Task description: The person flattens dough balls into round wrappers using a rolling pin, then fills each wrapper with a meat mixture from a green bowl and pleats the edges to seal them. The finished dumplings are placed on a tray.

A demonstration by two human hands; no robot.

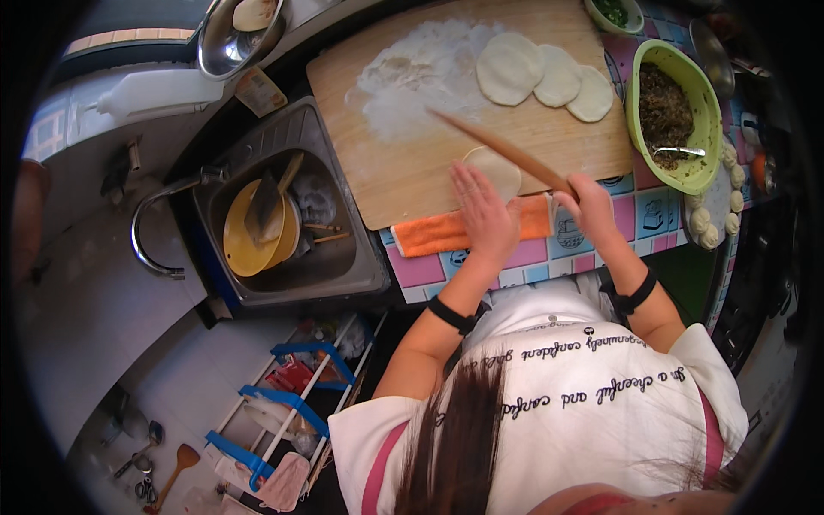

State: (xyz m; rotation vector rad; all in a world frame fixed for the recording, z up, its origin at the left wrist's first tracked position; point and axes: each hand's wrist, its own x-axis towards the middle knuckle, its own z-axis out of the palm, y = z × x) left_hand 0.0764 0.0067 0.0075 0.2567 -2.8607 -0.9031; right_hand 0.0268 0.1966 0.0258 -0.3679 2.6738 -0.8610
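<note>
My right hand [590, 209] grips the near end of a tapered wooden rolling pin [502, 151], whose far tip points up and left over the board. Flat on a round dough wrapper [494, 172], near the front edge of the wooden board [393, 174], lies my left hand [483, 209], its fingers extended. Further back, three flattened dough rounds [510, 69] overlap in a row. Loose white flour [412, 77] is heaped and spread beside them. An orange towel [431, 235] runs along the board's front edge, partly hidden by my left hand and wrist.
At right, a green bowl [709, 154] holds dark filling and a spoon [681, 151]; several shaped dumplings [700, 221] sit beside it. A small bowl [635, 24] holds chopped greens. Left are a steel sink [347, 270] with yellow dishes [241, 232], a faucet [136, 225] and a metal bowl [215, 61].
</note>
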